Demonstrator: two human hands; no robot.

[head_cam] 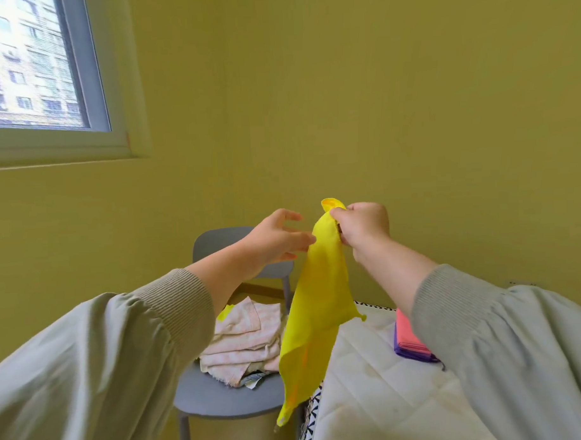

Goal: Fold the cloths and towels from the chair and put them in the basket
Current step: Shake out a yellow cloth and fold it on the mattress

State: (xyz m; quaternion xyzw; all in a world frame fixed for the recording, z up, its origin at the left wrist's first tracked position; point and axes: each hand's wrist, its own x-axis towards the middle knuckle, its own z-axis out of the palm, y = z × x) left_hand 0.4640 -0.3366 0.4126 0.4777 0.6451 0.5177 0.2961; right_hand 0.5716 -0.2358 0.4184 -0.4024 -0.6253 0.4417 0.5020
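A bright yellow cloth (315, 304) hangs lengthwise in the air in front of me. My right hand (365, 225) pinches its top corner. Just left of the cloth's upper edge is my left hand (278, 236), fingers spread and fingertips touching the fabric, gripping nothing. Below stands a grey chair (223, 400) with a loose pile of pale pink towels (244, 340) and a patterned cloth on its seat. No basket is in view.
A white quilted mattress (377, 381) lies to the right of the chair, with folded pink and purple cloths (410, 344) stacked on it, partly behind my right sleeve. A window (37, 67) is at upper left. A yellow-green wall stands behind.
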